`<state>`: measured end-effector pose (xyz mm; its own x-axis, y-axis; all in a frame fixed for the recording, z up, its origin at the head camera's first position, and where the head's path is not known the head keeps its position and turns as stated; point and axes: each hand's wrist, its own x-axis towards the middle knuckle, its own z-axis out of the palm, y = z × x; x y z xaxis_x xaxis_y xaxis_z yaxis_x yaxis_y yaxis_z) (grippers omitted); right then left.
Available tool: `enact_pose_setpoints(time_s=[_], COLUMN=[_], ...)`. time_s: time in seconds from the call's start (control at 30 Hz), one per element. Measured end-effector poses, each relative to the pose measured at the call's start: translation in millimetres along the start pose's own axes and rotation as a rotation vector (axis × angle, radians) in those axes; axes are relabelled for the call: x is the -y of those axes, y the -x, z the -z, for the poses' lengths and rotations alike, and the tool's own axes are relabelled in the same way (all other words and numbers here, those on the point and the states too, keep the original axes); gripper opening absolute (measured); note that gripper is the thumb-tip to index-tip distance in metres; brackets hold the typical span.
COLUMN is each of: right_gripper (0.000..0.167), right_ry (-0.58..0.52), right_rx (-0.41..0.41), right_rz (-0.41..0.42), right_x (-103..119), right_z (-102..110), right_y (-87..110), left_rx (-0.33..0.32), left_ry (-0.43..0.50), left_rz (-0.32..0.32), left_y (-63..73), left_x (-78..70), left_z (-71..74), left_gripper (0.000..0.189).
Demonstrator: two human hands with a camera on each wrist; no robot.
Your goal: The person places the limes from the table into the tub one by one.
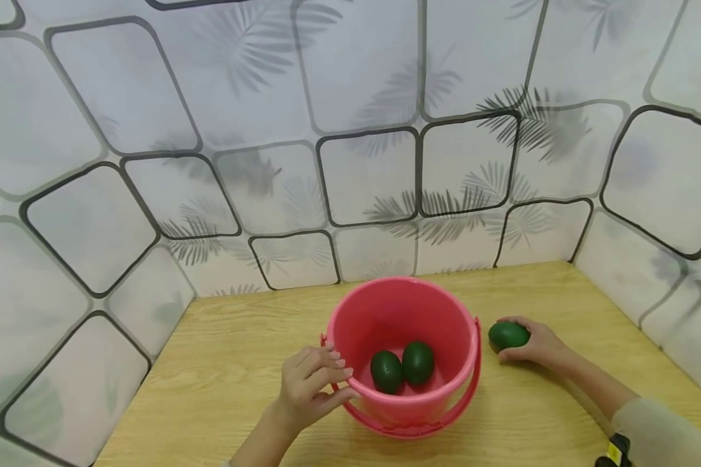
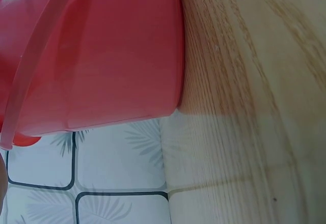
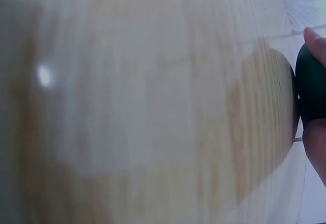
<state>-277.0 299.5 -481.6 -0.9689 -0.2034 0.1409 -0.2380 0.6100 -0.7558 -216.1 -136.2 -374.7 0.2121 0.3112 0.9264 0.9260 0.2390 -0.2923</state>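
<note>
A pink bucket (image 1: 398, 397) stands upright on the wooden table. Inside, two dark green avocados (image 1: 387, 371) lie side by side on its bottom. My left hand (image 1: 311, 391) grips the bucket's rim at the left, with fingers over the edge. The bucket's side (image 2: 117, 56) fills much of the left wrist view. To the right of the bucket, my right hand (image 1: 536, 345) holds another green avocado (image 1: 508, 336) between thumb and fingers. The right wrist view shows this avocado (image 3: 311, 84) at the table surface; whether it touches cannot be told.
The pink bucket handle (image 1: 411, 429) hangs down at the front. A wooden table (image 1: 239, 350) lies beneath everything. Patterned white walls (image 1: 368, 175) enclose it at the back and both sides. A small black and yellow object (image 1: 616, 449) is at the right sleeve.
</note>
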Motion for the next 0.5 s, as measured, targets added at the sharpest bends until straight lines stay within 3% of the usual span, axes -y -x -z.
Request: enact_pose_setpoints(time_s=[0.5], right_gripper=[0.058], right_ry=[-0.044], right_rx=[0.026], right_rz=[-0.001], right_x=[4.9], right_z=[-3.8], right_y=[5.1], left_rx=[0.006], left_ry=[-0.004], left_rz=[-0.006], left_y=[-0.2], left_x=[0.1], left_z=[-0.3], left_gripper=[0.036])
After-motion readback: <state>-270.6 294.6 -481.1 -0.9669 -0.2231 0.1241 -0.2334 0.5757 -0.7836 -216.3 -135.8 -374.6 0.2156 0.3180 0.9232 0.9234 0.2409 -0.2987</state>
